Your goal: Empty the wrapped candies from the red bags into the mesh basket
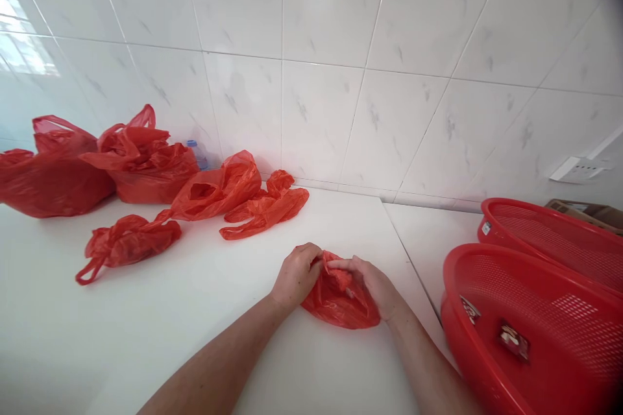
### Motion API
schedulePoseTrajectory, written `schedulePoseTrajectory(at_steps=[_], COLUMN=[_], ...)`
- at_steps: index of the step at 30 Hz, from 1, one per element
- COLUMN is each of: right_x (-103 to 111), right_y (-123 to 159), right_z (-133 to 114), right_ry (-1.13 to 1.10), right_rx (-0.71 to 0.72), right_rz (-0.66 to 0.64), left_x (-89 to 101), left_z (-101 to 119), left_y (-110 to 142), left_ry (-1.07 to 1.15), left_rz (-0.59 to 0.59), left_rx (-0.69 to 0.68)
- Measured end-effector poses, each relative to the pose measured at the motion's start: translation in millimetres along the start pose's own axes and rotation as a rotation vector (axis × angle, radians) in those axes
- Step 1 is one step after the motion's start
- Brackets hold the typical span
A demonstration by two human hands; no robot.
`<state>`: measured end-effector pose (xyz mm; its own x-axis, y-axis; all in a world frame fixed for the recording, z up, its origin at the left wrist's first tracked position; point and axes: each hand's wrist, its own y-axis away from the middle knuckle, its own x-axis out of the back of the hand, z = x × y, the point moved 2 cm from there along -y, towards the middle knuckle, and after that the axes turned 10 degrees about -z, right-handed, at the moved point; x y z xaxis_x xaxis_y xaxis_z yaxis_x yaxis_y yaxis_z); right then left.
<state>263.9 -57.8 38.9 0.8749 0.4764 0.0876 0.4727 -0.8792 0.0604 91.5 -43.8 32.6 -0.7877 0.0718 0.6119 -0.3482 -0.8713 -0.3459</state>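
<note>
A thin red plastic bag lies on the white table in front of me, its crumpled upper part gathered between my hands. My left hand is closed, thumb and fingers pinching the bag's edge on the left. On the other side, my right hand holds the bag's right edge, with its fingers reaching across the top toward my left fingertips. Some of the right fingers are hidden by the plastic. What the bag contains, if anything, cannot be made out.
Several red plastic bags stand or lie at the left and along the tiled wall, with a bottle behind them. Right of me, a red basket holds small packets. Behind it are another red basket and a cardboard box.
</note>
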Motion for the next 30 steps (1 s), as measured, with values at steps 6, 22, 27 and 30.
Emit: schedulePoseTrajectory(at_steps=[6, 22, 27, 30], right_x=[-8.5, -0.4, 6.7, 13.9], right_y=[-3.5, -8.9, -8.9, -9.5], right_z=[1.0, 9.1, 11.5, 15.3], right_ry=[0.088, -0.022, -0.434, -0.301], right_rx=[0.051, 0.063, 0.072, 0.093], right_rz=[-0.016, 0.155, 0.158, 0.336], left_x=[-1.2, -9.5, -3.7, -3.4], left_z=[-2.0, 9.5, 7.1, 6.9], left_y=[0.5, 2.2, 1.2, 0.5], left_ry=[-0.037, -0.189, -0.231, -0.269], left_rz=[0.028, -0.052, -0.028, -0.018], left_rx=[0.003, -0.114, -0.137, -0.196])
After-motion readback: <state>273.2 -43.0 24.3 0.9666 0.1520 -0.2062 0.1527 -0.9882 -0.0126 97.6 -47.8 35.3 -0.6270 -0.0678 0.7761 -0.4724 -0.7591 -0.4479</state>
